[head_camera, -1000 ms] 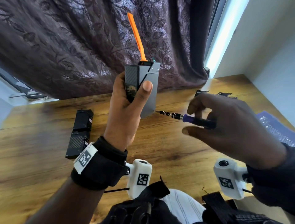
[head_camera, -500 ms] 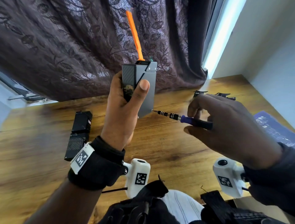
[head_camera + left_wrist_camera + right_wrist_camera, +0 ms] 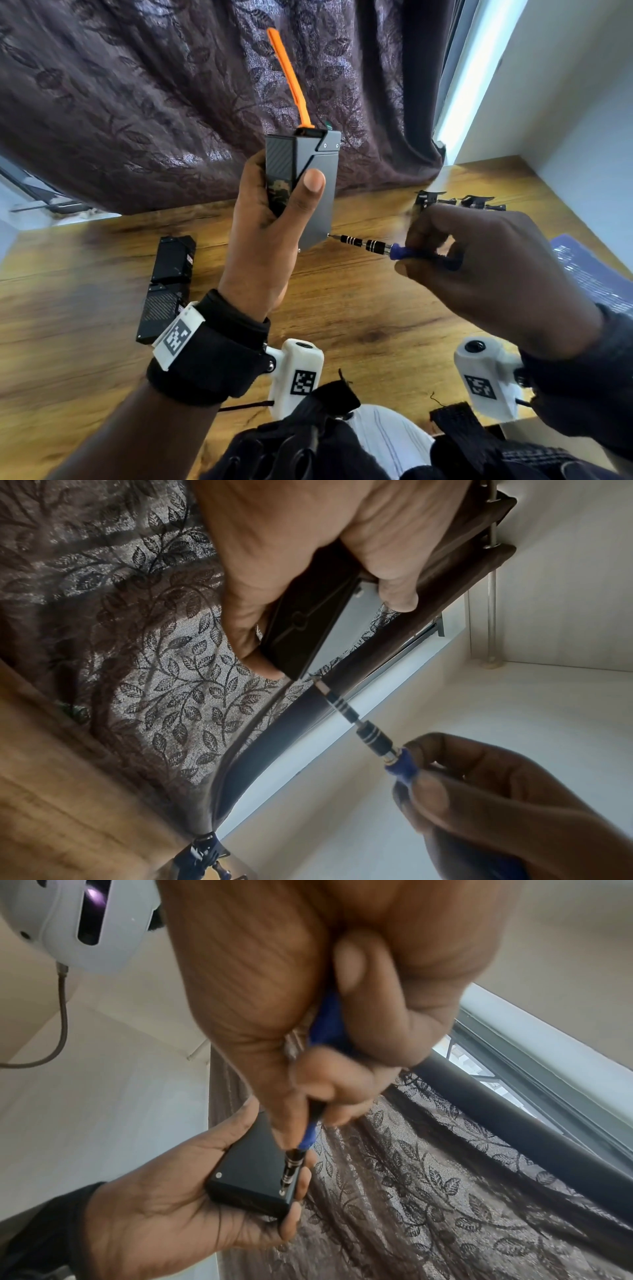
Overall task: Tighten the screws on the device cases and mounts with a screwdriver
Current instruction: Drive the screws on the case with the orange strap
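My left hand point(image 3: 270, 219) grips a dark grey device case point(image 3: 317, 164) upright above the table, thumb across its front; an orange strip point(image 3: 289, 77) sticks up from its top. My right hand point(image 3: 479, 253) pinches the blue handle of a screwdriver point(image 3: 370, 245). The bit's tip sits on a screw at the case's lower right corner point(image 3: 328, 235). In the right wrist view the screwdriver point(image 3: 293, 1164) meets a screw at the corner of the case point(image 3: 250, 1172). The left wrist view shows the case point(image 3: 308, 626), the screwdriver point(image 3: 356, 723) and my right hand point(image 3: 479, 799).
Two black device cases point(image 3: 168, 287) lie end to end on the wooden table point(image 3: 342, 308) to the left. Black mounts point(image 3: 459, 200) lie at the back right by a dark curtain point(image 3: 137, 102). A blue sheet point(image 3: 589, 274) lies at the right edge.
The case and screwdriver have stayed joined at the same corner. My right hand's fingers have shifted round the handle, as in turning it.
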Motion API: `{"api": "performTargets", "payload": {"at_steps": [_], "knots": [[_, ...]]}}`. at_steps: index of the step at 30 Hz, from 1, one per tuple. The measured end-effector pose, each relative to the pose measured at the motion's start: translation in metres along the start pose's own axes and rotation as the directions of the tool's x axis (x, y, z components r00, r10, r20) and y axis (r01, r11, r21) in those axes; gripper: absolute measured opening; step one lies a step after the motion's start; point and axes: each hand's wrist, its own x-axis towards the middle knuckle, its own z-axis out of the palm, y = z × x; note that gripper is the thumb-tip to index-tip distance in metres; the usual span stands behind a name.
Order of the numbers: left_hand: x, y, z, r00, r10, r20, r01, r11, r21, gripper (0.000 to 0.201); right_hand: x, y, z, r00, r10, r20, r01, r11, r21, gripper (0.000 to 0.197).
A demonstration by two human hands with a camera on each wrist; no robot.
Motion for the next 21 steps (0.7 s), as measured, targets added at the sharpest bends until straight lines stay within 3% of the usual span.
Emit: {"api": "performTargets", "payload": {"at_steps": [4, 7, 9, 11, 14, 17, 19, 21], "knots": [[0.0023, -0.0003, 0.0004, 1.0, 0.009, 0.023, -0.009, 1.0, -0.004, 0.078, 0.0027, 0.0037, 0.0044, 0.999, 0.03, -0.021, -0.03, 0.999, 0.042, 0.037], [0.0049, -0.0005, -0.0001, 1.0, 0.008, 0.003, -0.008, 1.0, 0.01, 0.076, 0.0044, 0.0041, 0.005, 0.999, 0.019, 0.039, -0.022, 0.996, 0.089, 0.021], [0.0057, -0.0012, -0.0008, 1.0, -0.002, -0.007, 0.002, 1.0, 0.02, 0.072, 0.0038, 0.0056, 0.0048, 0.996, -0.016, 0.087, 0.01, 0.998, 0.06, 0.033], [0.0061, -0.0026, -0.0016, 1.0, -0.008, -0.01, 0.008, 1.0, 0.018, 0.064, 0.0038, 0.0087, 0.0055, 0.997, -0.026, 0.07, 0.023, 0.999, 0.033, 0.032], [0.0048, -0.003, -0.0006, 1.0, 0.007, -0.001, -0.007, 0.999, 0.037, 0.066, 0.0045, 0.0081, 0.0032, 1.0, 0.004, -0.006, -0.003, 0.994, 0.106, 0.015], [0.0018, -0.0034, 0.001, 1.0, 0.017, 0.007, -0.018, 0.999, 0.045, 0.074, 0.0048, 0.0066, 0.0042, 0.999, 0.023, 0.026, -0.027, 0.986, 0.164, 0.021], [0.0009, -0.0036, 0.0003, 1.0, 0.02, 0.008, -0.02, 0.999, 0.042, 0.079, 0.0043, 0.0084, 0.0067, 0.997, 0.034, 0.071, -0.047, 0.98, 0.195, 0.015], [0.0012, -0.0029, -0.0017, 1.0, 0.024, 0.006, -0.024, 0.999, 0.043, 0.08, 0.0032, 0.0094, 0.0086, 0.994, 0.043, 0.104, -0.06, 0.984, 0.171, 0.029]]}}
